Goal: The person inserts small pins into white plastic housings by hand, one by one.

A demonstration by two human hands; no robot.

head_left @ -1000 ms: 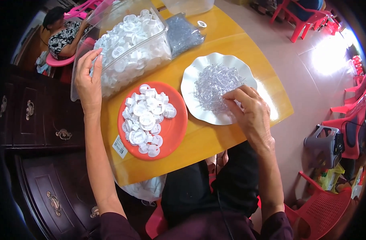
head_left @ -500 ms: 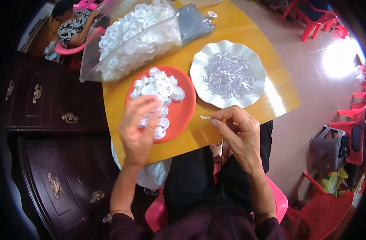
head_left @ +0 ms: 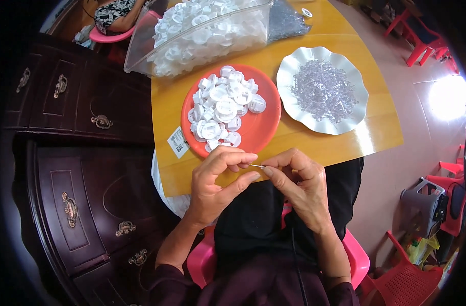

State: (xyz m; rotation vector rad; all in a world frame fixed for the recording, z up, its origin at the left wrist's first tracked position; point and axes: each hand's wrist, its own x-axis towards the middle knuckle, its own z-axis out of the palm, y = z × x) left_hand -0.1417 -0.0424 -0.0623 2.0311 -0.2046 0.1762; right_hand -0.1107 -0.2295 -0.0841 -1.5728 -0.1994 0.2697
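Note:
My right hand (head_left: 299, 188) pinches a thin, pale pin-like piece (head_left: 256, 165) between thumb and forefinger, pointing it left. My left hand (head_left: 217, 183) faces it close by, thumb and fingers apart with the piece's tip reaching between them; I see nothing held there. Both hands are over the table's near edge. Just beyond my left hand, an orange-red plate (head_left: 266, 130) carries a heap of small white round plastic parts (head_left: 225, 104). To its right, a white wavy-rimmed dish (head_left: 286, 94) holds a pile of thin clear pieces (head_left: 325, 92) like the one I hold.
Behind the plate stands a clear plastic bin (head_left: 207, 48) full of white parts, beside a grey bag (head_left: 289, 23). A label card (head_left: 178, 143) lies left of the plate on the yellow table (head_left: 386, 127). Dark drawers (head_left: 65, 168) stand at left; a person (head_left: 115, 18) sits far left.
My left hand has come away from the plate of white parts, moving right and nearer to meet my right hand. The view has shifted, and the label card now shows.

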